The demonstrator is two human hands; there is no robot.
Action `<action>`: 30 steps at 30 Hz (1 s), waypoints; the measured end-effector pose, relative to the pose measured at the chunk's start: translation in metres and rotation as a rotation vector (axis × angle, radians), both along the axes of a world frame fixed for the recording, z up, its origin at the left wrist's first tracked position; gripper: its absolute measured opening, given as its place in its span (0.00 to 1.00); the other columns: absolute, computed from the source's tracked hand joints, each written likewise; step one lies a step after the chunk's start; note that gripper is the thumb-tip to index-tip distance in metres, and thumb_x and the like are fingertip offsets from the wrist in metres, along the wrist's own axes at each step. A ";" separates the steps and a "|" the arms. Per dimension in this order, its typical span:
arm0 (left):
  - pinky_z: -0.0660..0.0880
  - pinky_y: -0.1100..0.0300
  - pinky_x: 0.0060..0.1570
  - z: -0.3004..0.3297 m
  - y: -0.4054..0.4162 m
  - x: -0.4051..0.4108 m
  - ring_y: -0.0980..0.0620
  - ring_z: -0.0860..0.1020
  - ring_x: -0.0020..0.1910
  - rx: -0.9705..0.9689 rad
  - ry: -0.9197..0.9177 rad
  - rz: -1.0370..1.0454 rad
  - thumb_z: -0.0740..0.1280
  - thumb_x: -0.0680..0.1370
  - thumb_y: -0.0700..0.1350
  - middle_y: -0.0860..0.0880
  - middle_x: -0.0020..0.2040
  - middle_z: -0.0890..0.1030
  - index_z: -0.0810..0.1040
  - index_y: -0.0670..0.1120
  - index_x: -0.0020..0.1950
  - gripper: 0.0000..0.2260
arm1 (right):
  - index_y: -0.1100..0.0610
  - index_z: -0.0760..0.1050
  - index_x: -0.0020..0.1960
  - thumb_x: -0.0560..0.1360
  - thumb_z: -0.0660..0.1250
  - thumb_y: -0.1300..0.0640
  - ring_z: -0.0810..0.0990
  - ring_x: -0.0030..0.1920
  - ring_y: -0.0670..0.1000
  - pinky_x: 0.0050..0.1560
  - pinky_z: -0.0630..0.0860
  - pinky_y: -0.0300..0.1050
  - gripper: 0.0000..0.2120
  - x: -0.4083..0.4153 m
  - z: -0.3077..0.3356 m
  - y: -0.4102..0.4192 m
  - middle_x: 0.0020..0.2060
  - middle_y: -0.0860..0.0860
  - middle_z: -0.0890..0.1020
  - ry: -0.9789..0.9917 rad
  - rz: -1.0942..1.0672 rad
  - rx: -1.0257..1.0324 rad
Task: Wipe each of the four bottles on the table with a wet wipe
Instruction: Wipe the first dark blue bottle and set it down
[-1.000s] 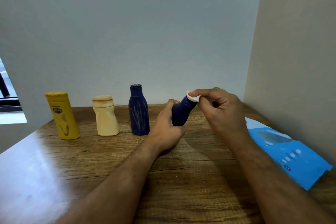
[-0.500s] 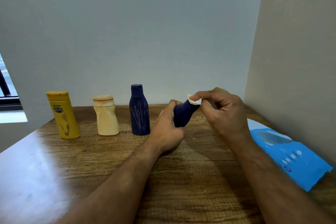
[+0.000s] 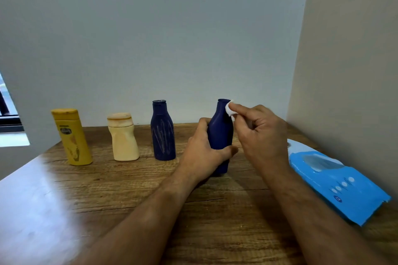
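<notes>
Yellow bottle [image 3: 72, 137]: upright at far left of the counter [image 3: 107, 189], streaked down the front, untouched; position unchanged from a second ago.
Cream bottle [image 3: 123, 137]: upright just right of the yellow one, smudged at the cap, untouched.
Marked blue bottle [image 3: 162, 133]: upright, pale scribbles across the front, not yet wiped by the look of it.
Left hand [image 3: 203, 153]: grip wrapped round the lower body of the held blue bottle [image 3: 220, 133], thumb across the front.
Held blue bottle: now upright, base at or just above the counter (contact not resolvable); tilted neck-right half a second ago. Front shows no marks.
Wet wipe [image 3: 230, 110]: small white wad, now against the right side of the neck, no longer over the cap.
Right hand [image 3: 258, 133]: grip pinching the wipe between thumb and forefinger, remaining fingers loosely curled.
Wipe pack [image 3: 336, 183]: blue, flat at right, flap open.
Reading: cap likely finished; first bottle nearly done, three left.
</notes>
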State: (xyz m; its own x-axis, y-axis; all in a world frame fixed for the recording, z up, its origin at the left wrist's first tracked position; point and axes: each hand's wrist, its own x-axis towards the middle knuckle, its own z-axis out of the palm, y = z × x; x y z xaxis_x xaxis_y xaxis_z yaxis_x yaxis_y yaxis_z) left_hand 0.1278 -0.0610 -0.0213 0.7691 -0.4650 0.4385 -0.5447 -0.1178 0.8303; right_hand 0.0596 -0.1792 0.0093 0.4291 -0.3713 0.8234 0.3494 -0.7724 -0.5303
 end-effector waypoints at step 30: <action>0.79 0.49 0.47 0.012 0.003 -0.002 0.44 0.81 0.43 -0.651 0.759 -0.325 0.55 0.80 0.43 0.40 0.45 0.82 0.78 0.36 0.56 0.15 | 0.55 0.86 0.45 0.71 0.76 0.59 0.83 0.37 0.44 0.37 0.79 0.36 0.04 -0.007 0.004 0.004 0.36 0.48 0.86 0.388 0.481 0.234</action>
